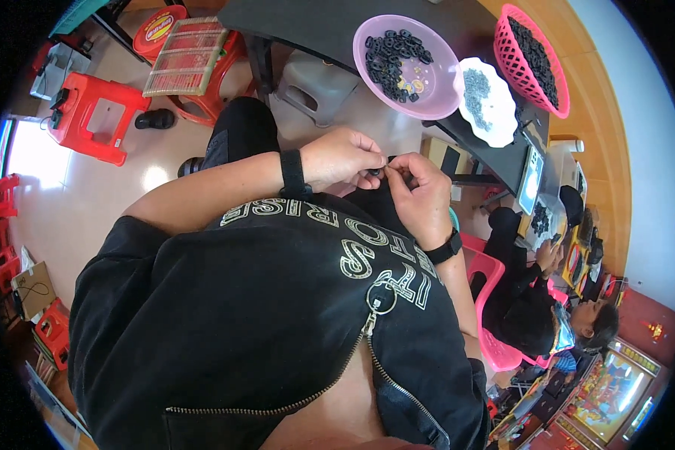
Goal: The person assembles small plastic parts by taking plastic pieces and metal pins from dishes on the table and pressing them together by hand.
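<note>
Left hand (341, 159): fingers together, pinched on a small black part (374, 172), low in the grip and partly hidden. Right hand (421, 187): thumb and forefinger brought up close against the left fingertips, just beside the black part. Cannot tell from this view whether clamped on some tiny bit or merely steadying. Place of work: above the lap, in front of the chest, on the near side of the dark table (307, 22) and apart from it.

Stock on the far side, left to right: lilac bowl (444, 81) with a loose pile of black pieces (386, 64), a few yellow bits (411, 81) and some bare bottom on the right; white dish (505, 120), wavy-edged, with a spread of small clear bits (476, 94); pink basket (505, 49), filled high with dark pieces (536, 64).

Progress, by judgement: midway through handling a single part, probably at a fine fingertip step. Not yet set down, so not counted as done. Likely well short of the end of the batch, given plenty of loose stock in bowl, dish and basket. Cannot sort finished from unfinished between bowl and basket at this size.
</note>
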Demonstrator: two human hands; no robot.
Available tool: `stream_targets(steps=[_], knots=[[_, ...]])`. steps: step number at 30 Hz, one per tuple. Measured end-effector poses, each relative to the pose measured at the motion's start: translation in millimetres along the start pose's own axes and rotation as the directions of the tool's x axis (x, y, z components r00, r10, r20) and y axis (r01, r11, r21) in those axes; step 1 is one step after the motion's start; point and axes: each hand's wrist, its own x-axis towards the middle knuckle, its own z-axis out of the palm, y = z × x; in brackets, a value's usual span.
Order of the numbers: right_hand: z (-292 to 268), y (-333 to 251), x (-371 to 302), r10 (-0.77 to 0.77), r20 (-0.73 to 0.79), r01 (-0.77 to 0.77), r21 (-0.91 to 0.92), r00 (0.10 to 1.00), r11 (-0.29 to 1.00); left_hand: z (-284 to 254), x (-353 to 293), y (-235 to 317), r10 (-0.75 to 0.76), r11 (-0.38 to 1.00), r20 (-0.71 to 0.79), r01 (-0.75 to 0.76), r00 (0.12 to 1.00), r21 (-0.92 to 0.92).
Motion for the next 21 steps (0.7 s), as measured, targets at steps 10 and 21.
stream_targets(steps=[10,21], knots=[[-66.4,-23.6,68.7,-0.141,-0.389,0.092,-0.143,0.91,0.985,-16.1,2.2,0.4,0.082,0.988,0.034,-0.076,0.996,-0.131],[-79.8,24.0,103.8,0.014,-0.418,0.017,0.07,0.908,0.997,-35.3,1.6,4.2,0.105,0.984,-0.092,-0.117,0.99,-0.135]])
